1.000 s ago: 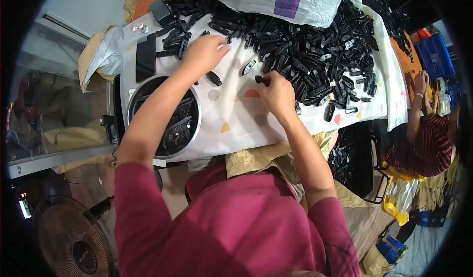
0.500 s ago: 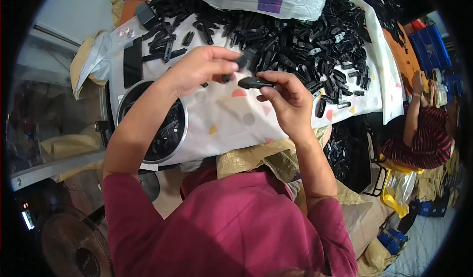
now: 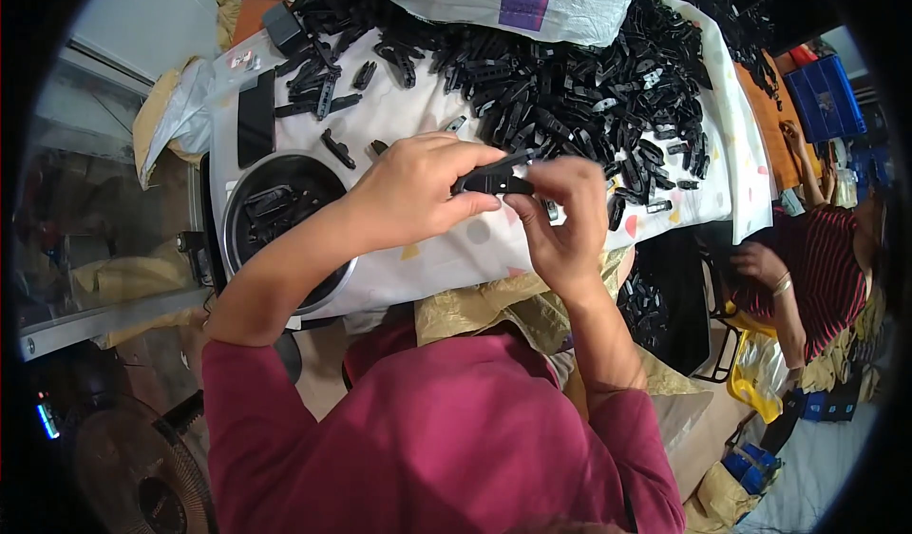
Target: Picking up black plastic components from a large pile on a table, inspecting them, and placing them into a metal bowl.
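Note:
Over the table, both hands meet at a slim black plastic part (image 3: 494, 183). My left hand (image 3: 423, 187) pinches its left end between thumb and fingers. At the other end, my right hand (image 3: 570, 225) is closed, its thumb against the part and its fingertips smeared by motion. A second dark strip lies along the top of the part; whether the two are joined I cannot tell. Beyond the hands spreads a large heap of similar black parts (image 3: 560, 97). To the left of my left forearm stands a round dark bowl (image 3: 233, 216) with several black pieces in it.
A black phone (image 3: 256, 121) lies at the table's left, near a small dark box (image 3: 284, 30). A white sack (image 3: 446, 2) stands at the back. Far right sits another person in a striped top (image 3: 826, 258). A fan (image 3: 142, 472) stands lower left.
My left hand has moved right and down, bringing its dark piece against the part at my right hand. The other person's arm on the right has shifted.

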The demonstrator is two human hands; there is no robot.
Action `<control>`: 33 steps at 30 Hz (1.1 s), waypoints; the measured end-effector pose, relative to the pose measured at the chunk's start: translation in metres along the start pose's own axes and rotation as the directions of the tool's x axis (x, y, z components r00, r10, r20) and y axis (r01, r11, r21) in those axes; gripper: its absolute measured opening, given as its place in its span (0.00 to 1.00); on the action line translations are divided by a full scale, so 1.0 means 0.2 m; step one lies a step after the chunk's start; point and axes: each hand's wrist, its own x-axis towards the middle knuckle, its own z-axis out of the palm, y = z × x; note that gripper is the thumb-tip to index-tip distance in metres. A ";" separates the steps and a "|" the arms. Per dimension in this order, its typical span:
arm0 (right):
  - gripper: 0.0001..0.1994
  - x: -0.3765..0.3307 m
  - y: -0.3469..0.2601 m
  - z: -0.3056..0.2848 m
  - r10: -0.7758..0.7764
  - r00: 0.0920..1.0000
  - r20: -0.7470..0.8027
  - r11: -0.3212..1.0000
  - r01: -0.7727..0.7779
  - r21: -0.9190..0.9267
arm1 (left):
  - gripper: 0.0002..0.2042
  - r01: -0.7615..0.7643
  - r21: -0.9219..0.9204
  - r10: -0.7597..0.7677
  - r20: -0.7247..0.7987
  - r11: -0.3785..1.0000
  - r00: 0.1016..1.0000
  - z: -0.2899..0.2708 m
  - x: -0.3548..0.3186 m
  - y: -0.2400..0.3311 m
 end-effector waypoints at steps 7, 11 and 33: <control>0.18 -0.09 0.04 0.05 0.292 0.913 0.284 0.944 -0.323 0.069 | 0.17 -0.026 0.106 0.004 0.206 0.994 0.979 0.01 -0.05 -0.10; 0.26 -0.03 0.08 -0.09 0.362 0.930 0.061 0.867 -0.360 0.346 | 0.18 0.348 -0.077 -0.332 0.170 0.934 0.928 0.04 -0.09 -0.37; 0.10 -0.14 0.24 -0.03 0.757 0.604 0.248 0.380 -0.716 0.585 | 0.08 0.566 -0.585 -0.679 0.035 0.581 0.733 0.01 0.04 -0.24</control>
